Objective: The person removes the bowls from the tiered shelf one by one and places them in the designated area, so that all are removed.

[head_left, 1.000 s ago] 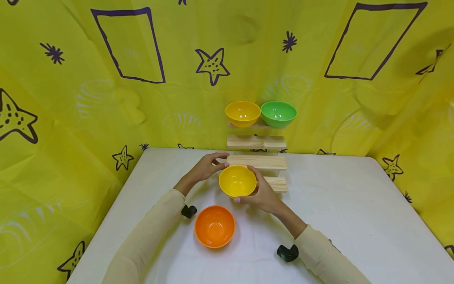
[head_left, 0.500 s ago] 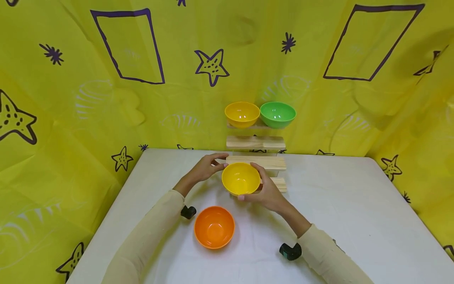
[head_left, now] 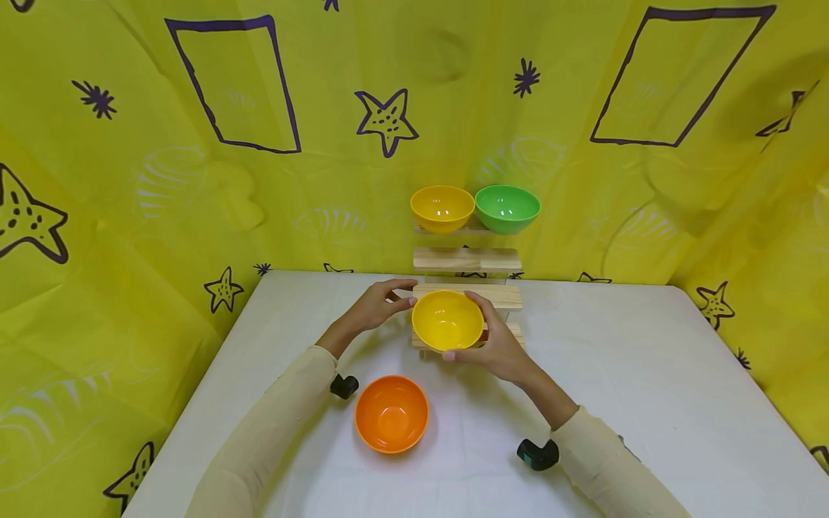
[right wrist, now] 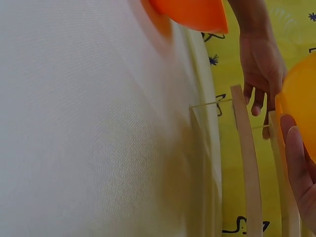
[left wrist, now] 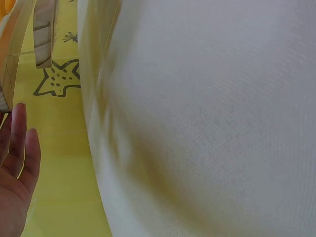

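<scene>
My right hand (head_left: 501,347) holds a yellow bowl (head_left: 447,321) at its right side, thumb at the near side and fingers behind. The bowl is in front of the lower slats of a wooden step rack (head_left: 468,293). In the right wrist view that bowl (right wrist: 302,98) is cut off by the frame edge. My left hand (head_left: 372,306) is at the rack's left end, fingers nearly straight, fingertips at a slat end. The left wrist view shows the same hand (left wrist: 17,173) just below a slat. An orange bowl (head_left: 391,415) stands upright on the table nearer me.
On the rack's top slat sit a yellow-orange bowl (head_left: 443,208) and a green bowl (head_left: 508,208), side by side. A white cloth covers the table (head_left: 635,374). A yellow patterned curtain (head_left: 388,187) rises behind and at both sides.
My right hand has carried the yellow bowl a little to the right and farther away, in front of the rack's lower slats. The left hand stays at the rack's end.
</scene>
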Available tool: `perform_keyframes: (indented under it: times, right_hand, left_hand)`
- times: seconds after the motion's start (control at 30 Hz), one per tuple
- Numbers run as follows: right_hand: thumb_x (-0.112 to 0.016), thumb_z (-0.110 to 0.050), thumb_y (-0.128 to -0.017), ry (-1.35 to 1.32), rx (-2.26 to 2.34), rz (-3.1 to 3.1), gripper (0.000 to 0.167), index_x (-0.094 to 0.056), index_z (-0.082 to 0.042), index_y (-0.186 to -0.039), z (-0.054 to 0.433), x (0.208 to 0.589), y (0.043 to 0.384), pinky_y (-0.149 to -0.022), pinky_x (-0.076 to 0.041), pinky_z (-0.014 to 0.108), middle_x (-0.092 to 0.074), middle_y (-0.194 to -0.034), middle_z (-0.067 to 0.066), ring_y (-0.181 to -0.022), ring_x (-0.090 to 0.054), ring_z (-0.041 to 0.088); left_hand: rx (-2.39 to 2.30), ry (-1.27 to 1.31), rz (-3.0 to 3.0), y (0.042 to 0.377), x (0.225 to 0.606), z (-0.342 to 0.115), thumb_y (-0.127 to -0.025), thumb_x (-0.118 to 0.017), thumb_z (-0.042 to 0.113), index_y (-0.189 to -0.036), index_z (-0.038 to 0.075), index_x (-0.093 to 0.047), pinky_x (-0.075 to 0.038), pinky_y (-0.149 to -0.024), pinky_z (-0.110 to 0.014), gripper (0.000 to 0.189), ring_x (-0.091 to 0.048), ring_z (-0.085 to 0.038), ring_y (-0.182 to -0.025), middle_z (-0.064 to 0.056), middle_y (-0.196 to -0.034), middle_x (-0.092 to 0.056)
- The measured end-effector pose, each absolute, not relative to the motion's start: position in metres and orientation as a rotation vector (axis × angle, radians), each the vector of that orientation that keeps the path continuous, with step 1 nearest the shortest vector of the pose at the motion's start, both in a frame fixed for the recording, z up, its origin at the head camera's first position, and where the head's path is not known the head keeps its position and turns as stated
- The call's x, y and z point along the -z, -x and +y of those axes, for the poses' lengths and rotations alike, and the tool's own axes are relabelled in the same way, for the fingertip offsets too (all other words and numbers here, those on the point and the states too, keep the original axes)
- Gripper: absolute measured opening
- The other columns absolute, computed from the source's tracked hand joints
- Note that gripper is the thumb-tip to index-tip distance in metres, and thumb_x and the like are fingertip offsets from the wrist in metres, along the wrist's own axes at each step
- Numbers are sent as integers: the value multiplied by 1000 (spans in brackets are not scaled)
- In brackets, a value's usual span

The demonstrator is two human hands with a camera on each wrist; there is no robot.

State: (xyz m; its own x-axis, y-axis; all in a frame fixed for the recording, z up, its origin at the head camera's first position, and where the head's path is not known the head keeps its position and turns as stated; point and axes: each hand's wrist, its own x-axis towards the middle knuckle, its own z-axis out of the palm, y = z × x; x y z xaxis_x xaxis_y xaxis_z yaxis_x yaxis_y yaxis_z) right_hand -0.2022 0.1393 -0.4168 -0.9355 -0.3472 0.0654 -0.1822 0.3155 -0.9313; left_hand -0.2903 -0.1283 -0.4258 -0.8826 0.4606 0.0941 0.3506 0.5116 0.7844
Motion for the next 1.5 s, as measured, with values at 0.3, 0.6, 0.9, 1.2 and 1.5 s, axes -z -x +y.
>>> perform_keyframes:
  times: [0.3, 0.6, 0.9, 1.2, 1.5]
  right_hand:
    - [-86, -17, -80, 498, 1681, 2419, 102, -20, -18, -158, 144, 417, 201, -103, -49, 48, -35, -155, 12, -127, -50, 35]
    - [-87, -21, -79, 524, 1682, 2417, 104, -20, -18, -158, 151, 419, 198, -101, -49, 48, -34, -155, 13, -128, -49, 37]
    - [-86, -18, -80, 572, 1662, 2408, 101, -21, -16, -158, 159, 422, 193, -98, -53, 46, -34, -155, 16, -127, -49, 39]
    - [-89, -24, -78, 590, 1632, 2414, 103, -23, -20, -158, 167, 424, 189, -88, -56, 33, -35, -153, 15, -115, -55, 34]
    - [-90, -22, -76, 645, 1679, 2329, 105, -23, -20, -157, 173, 426, 184, -86, -57, 30, -35, -152, 16, -119, -53, 37]
  left_hand:
    - [-1312, -693, 2624, 290, 425, -128, -100, -64, 30, -146, 14, -55, -55, -80, -34, 49, -65, -28, -105, -8, -145, -58]
    - [-1322, -692, 2617, 292, 426, -128, -100, -65, 30, -146, 15, -55, -54, -80, -34, 49, -64, -28, -105, -7, -146, -58]
    - [-1323, -690, 2614, 291, 426, -128, -100, -65, 31, -146, 16, -55, -54, -80, -33, 50, -64, -26, -105, -7, -144, -59]
    - [-1320, -700, 2609, 290, 424, -128, -100, -65, 30, -146, 15, -55, -53, -78, -32, 49, -64, -27, -105, -7, -144, -59]
    - [-1305, -716, 2615, 290, 424, -129, -100, -64, 30, -146, 14, -54, -54, -77, -32, 49, -64, -27, -104, -9, -144, -59]
